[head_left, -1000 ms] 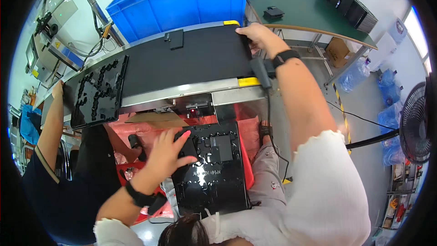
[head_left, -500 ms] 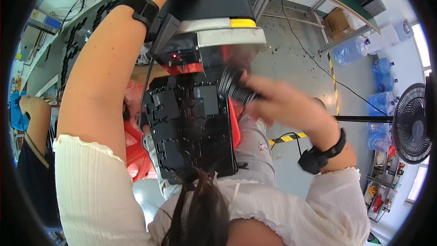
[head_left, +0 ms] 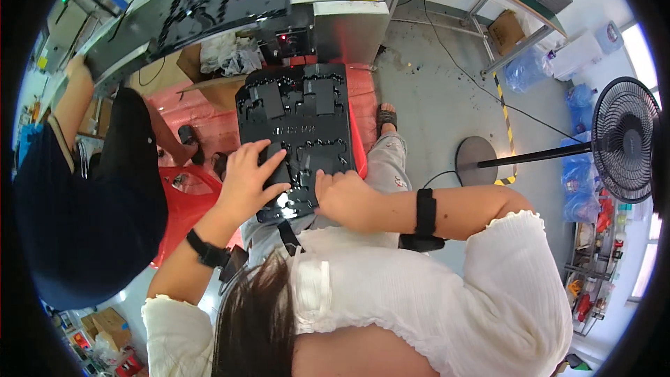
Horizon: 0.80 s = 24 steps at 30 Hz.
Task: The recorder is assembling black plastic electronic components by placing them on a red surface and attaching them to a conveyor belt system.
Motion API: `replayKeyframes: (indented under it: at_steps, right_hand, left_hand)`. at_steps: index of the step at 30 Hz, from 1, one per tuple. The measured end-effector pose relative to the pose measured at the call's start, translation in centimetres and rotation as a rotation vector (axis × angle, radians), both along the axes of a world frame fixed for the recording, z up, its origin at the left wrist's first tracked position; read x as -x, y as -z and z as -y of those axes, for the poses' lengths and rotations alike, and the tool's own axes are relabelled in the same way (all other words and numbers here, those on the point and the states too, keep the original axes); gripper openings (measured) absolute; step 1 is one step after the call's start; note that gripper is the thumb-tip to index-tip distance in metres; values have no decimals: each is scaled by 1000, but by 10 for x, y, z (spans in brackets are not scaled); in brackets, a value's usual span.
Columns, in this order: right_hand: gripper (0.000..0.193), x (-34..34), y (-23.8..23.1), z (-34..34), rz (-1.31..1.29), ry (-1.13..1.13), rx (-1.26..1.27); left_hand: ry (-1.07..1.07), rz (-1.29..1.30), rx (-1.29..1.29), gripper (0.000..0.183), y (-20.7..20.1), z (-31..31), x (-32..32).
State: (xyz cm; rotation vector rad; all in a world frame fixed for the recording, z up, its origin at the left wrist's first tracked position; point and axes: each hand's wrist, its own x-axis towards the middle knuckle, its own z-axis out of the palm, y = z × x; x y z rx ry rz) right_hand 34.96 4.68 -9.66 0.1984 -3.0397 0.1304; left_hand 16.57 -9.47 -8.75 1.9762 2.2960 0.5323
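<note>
A black moulded panel [head_left: 293, 129] with raised tracks and rectangular flat pads lies across my lap. My left hand [head_left: 248, 178] rests on its near left part, fingers spread, with the fingertips touching a dark pad. Beside it, my right hand [head_left: 343, 199] is closed, its curled fingers pressed to the panel's near right part. What those fingers hold, if anything, is hidden. Both wrists wear black bands.
Ahead stands a bench with a black machine and metal box [head_left: 352, 35], bearing another black panel [head_left: 223, 3]. A co-worker [head_left: 91, 202] sits at left by a red stool [head_left: 185, 202]. A fan [head_left: 627, 143] stands at right, with a cable on the floor.
My left hand has come down from the machine top to the panel. My right hand has moved nearer and left; the black ribbed cylinder it held is out of sight. A panel shows on the bench.
</note>
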Motion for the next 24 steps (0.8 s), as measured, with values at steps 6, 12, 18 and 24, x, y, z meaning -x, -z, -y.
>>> replayKeyframes:
  at_steps: [6, 12, 18, 24]
  right_hand:
    - [49, 8, 16, -13, 54, 223, -310]
    - [56, 2, 15, 0, -121, 31, -150]
    - [47, 8, -4, -12, 172, 111, -234]
    - [45, 63, -91, -81, -405, 194, -206]
  left_hand:
    - [-12, -81, -44, 54, 35, 14, -11]
    - [-65, 41, -112, 45, 48, 18, -20]
    - [-113, 50, -179, 33, 45, 19, -9]
    - [-157, 123, -147, 28, 37, 16, -2]
